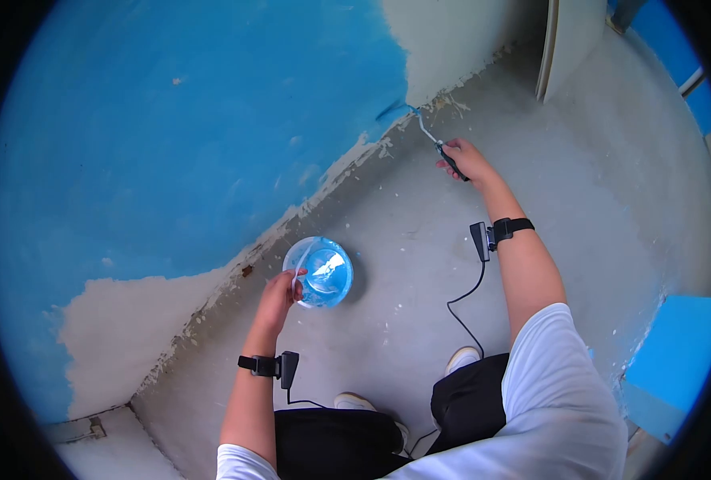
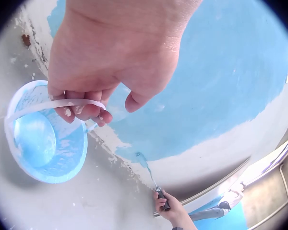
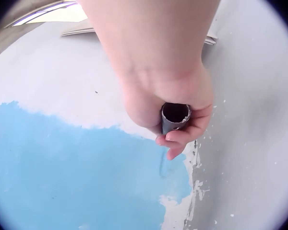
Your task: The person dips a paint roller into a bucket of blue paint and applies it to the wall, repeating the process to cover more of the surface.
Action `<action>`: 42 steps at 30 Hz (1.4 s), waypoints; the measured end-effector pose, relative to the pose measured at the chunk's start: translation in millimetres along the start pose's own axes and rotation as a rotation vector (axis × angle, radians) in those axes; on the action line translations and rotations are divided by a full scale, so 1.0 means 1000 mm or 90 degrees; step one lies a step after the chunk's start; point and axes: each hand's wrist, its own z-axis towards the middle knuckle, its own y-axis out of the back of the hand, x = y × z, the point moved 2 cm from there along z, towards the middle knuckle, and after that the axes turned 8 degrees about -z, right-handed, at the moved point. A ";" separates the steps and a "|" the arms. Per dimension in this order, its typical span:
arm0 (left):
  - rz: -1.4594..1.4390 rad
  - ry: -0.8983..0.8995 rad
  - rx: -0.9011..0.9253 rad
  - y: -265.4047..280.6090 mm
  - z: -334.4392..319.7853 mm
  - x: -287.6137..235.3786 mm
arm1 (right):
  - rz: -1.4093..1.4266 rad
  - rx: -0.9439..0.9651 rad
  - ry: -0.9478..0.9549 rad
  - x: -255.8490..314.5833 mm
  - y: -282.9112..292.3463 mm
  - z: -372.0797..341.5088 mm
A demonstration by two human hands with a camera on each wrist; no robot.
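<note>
My left hand [image 1: 275, 298] holds a small plastic bucket [image 2: 73, 160] by its thin white handle [image 2: 53, 104], fingers hooked round it. Blue paint lies in the bottom and streaks the inner sides. Out to the right, my right hand [image 1: 472, 162] grips the black handle [image 1: 453, 165] of a paint roller [image 1: 426, 130]. Its blue-coated head is against the foot of the wall [image 1: 211, 144], where blue paint meets a bare pale patch. The right wrist view shows the hollow handle end inside the curled fingers, while the hand hides most of the roller.
Pale unpainted patches [image 1: 139, 316] border the blue on the wall. Paint specks dot the grey floor [image 1: 395, 264]. A pale panel [image 1: 571, 48] stands at the upper right, and a blue block [image 1: 675, 352] at the right. Another person [image 2: 225, 206] appears in the left wrist view.
</note>
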 end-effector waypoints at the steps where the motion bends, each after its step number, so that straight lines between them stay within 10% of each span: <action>1: 0.004 0.004 -0.001 0.001 0.001 0.001 | -0.022 0.020 0.013 -0.001 -0.001 -0.002; 17: 0.034 0.013 -0.005 -0.002 -0.004 -0.005 | -0.015 0.009 -0.055 0.002 -0.100 0.009; 42: 0.021 -0.006 0.010 -0.005 -0.008 -0.005 | -0.060 -0.037 0.019 0.032 -0.014 -0.007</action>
